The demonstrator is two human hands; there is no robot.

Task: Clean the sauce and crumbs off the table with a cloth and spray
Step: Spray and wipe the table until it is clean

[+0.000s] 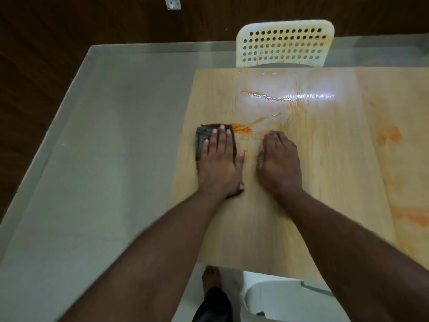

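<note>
A light wooden table (267,228) fills the middle of the head view. My left hand (219,161) presses flat with straight fingers on a dark grey cloth (204,133) near the table's left edge. Just right of the cloth's far corner lies a streak of orange sauce (241,129). My right hand (278,161) rests flat on the bare wood beside it, holding nothing. A wet, shiny smear (278,96) glistens further back. Fainter orange stains (390,135) mark the right part of the table. No spray bottle is in view.
A white perforated chair (285,44), stained orange, stands at the table's far side. Another white chair (278,296) sits at the near edge, next to my bare foot (210,277). Grey floor (104,147) lies to the left, dark wooden wall behind.
</note>
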